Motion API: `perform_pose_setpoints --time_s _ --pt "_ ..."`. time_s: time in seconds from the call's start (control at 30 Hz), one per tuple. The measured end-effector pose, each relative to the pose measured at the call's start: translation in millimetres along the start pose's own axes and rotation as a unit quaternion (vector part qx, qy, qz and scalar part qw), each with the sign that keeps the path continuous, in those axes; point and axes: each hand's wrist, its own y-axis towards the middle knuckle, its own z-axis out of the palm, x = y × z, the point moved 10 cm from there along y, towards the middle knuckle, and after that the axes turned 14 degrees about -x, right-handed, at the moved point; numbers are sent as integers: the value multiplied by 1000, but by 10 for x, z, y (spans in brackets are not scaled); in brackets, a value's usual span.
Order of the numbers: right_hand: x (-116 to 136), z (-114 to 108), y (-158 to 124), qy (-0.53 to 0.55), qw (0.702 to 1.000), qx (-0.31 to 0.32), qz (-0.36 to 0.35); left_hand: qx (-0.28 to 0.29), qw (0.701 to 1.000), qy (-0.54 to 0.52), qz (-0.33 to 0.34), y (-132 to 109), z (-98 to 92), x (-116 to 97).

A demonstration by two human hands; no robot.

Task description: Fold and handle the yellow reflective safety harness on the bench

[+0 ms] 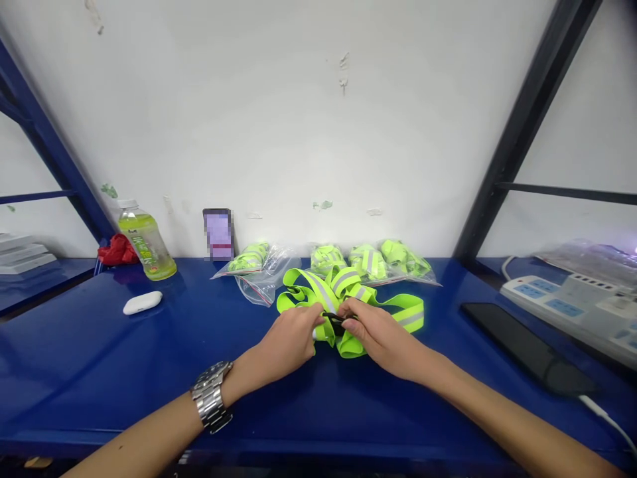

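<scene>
A loose heap of neon-yellow reflective strap [411, 312] with a silver stripe lies on the blue table in front of me. My left hand [293, 335] is closed at the near left of the heap, pinching the strap beside a small black piece [334, 321], which looks like a buckle. From the other side, the thumb and fingers of my right hand [381, 335] pinch the same black piece. Fingers partly cover it, so its exact shape is hidden. Strap loops spread behind and to the right of both hands.
Behind the heap are an open clear bag [269, 275], a bagged strap [249, 257] and several more bundles [367, 261]. Leftward stand a drink bottle [146, 242], a phone [219, 234] and a white case [142, 303]. On the right lie another phone [527, 345] and a power strip [562, 302].
</scene>
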Motion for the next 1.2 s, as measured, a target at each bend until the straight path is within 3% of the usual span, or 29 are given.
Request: perform_pose_setpoints --time_s 0.1,0.27,0.47,0.7,0.83,0.93,1.07,1.2 --pt "-14 -23 -57 9 1000 3 2 31 998 40 -43 114 81 111" --pt "20 -36 -123 -87 994 -38 -54 53 995 57 -55 242 192 192" --pt "153 -22 -167 -279 938 -121 -168 58 995 72 -41 228 259 179" --pt "138 157 -81 -374 897 -34 -232 27 982 185 25 30 239 10" --pt "131 178 -41 -363 894 -12 -265 -47 980 184 54 -8 116 -134" --pt "147 159 -49 -335 896 -29 -290 -94 978 156 102 8 -7 -249" --pt "124 159 -55 -333 898 -36 -285 -64 979 122 150 16 -13 -293" --pt "90 164 -60 -348 895 -20 -277 -48 971 157 176 -11 22 -321"
